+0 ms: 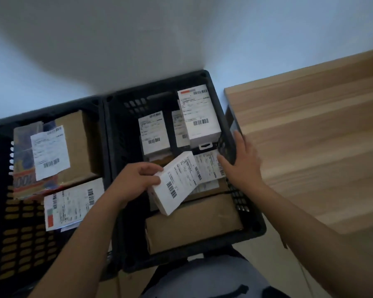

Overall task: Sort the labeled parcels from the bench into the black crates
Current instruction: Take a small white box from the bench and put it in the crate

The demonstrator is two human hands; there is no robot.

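Two black crates stand side by side on the floor against a pale wall, with the wooden bench [310,136] to their right. The right crate [249,211] holds several labeled parcels: two upright white boxes [199,115] along its far side, a flat labeled packet near its right wall, and a brown cardboard box [192,224] across its near edge.

The left hand [136,179] pinches a white labeled parcel [177,183] at its left end, fingers curled over the top edge and thumb under. The parcel is tilted, barcode label facing up, and sits over the middle of the right crate, above the cardboard box and overlapping the flat packet. Whether its lower corner touches the cardboard box cannot be told.

The right hand [241,162] lies against the right wall of the right crate, fingers straight and close together, fingertips pointing toward the far edge, thumb inside the rim. It holds nothing. A dark flat object stands between the crate wall and the left edge of the bench; its identity cannot be determined.

The left crate [0,168] contains a brown box [78,143] bearing a white label at its far side, a colorful printed package [24,181] beside it toward the left wall, and a flat labeled parcel [71,203] near the middle.
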